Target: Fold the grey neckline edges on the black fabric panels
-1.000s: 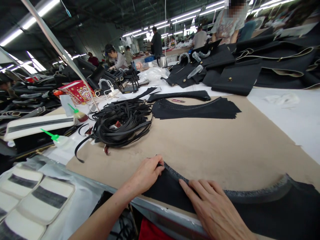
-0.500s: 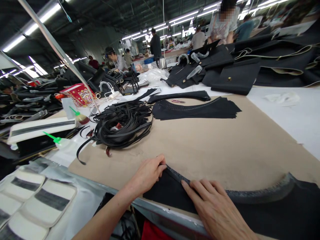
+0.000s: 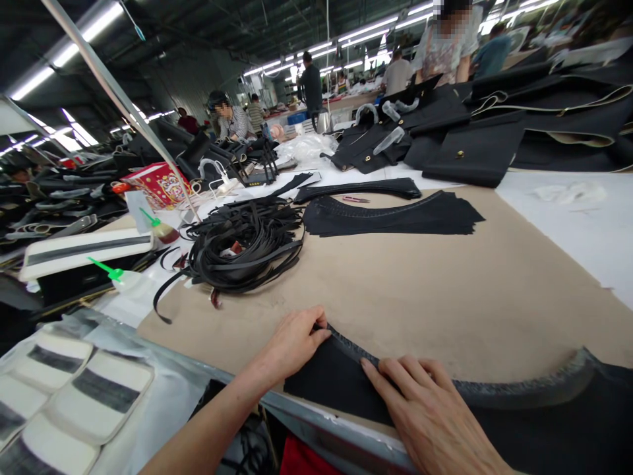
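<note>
A large black fabric panel [image 3: 534, 429] with a curved, greyish edge strip [image 3: 519, 392] lies along the table's near edge. At the panel's upper left corner, my left hand [image 3: 297, 340] is closed, thumb and forefinger pinching the edge. My right hand [image 3: 428, 402] rests flat on the panel just to the right, fingers stretched out over the edge strip and holding nothing. Between the two hands a short stretch of the strip shows. The part of the panel beneath my right palm is hidden.
A coil of black strips [image 3: 242, 251] lies at the left on the brown board [image 3: 395, 284]. Behind are stacked curved black pieces [image 3: 390, 218] and small red snips [image 3: 355, 198]. Green-tipped bottles [image 3: 131, 280] stand left; black bags [image 3: 475, 145] are piled at the back. Several people work beyond.
The view has shifted slightly, so the scene sits a little farther right. Both hands keep nearly the same place on the panel; the left fingers have moved very slightly at the edge.
</note>
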The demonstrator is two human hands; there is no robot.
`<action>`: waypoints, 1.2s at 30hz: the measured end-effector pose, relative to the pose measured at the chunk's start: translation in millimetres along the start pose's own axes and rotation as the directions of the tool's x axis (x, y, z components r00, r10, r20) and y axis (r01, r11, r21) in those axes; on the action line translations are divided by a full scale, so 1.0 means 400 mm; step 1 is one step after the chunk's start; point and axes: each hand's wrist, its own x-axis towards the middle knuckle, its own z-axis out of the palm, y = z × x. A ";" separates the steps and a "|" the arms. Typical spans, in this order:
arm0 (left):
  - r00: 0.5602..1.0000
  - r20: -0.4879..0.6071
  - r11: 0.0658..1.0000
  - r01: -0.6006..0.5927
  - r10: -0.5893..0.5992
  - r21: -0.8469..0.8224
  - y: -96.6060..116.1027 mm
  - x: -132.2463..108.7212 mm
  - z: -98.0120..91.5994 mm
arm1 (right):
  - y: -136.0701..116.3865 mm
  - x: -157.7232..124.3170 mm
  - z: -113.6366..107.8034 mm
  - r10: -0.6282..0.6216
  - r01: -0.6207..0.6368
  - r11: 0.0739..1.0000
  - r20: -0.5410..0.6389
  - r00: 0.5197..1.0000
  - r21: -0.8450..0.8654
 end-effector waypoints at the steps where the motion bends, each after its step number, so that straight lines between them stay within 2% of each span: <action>1: 1.000 -0.002 1.000 0.007 -0.007 -0.007 -0.003 0.001 0.000 | 0.001 0.000 0.001 -0.001 0.001 1.000 0.003 1.000 -0.001; 7: 0.999 -0.018 0.999 0.048 -0.048 -0.020 -0.021 0.003 -0.006 | 0.003 0.000 0.006 -0.016 0.016 1.000 0.000 1.000 -0.013; 14: 0.993 0.017 0.984 0.116 -0.114 -0.138 -0.039 -0.001 -0.007 | 0.005 0.003 0.007 -0.020 0.020 1.000 -0.009 1.000 -0.005; 25: 0.983 0.017 0.972 0.185 -0.184 -0.146 -0.042 0.011 0.003 | 0.006 0.001 0.009 -0.018 0.018 1.000 -0.023 1.000 -0.006; 32: 0.974 -0.069 0.975 0.213 -0.218 -0.065 -0.022 0.007 0.001 | 0.000 0.007 -0.002 -0.015 0.015 1.000 -0.013 1.000 -0.011; 36: 0.957 -0.165 0.971 0.234 -0.240 -0.057 -0.036 0.004 0.008 | -0.004 0.013 -0.010 -0.015 0.014 0.999 -0.021 1.000 -0.030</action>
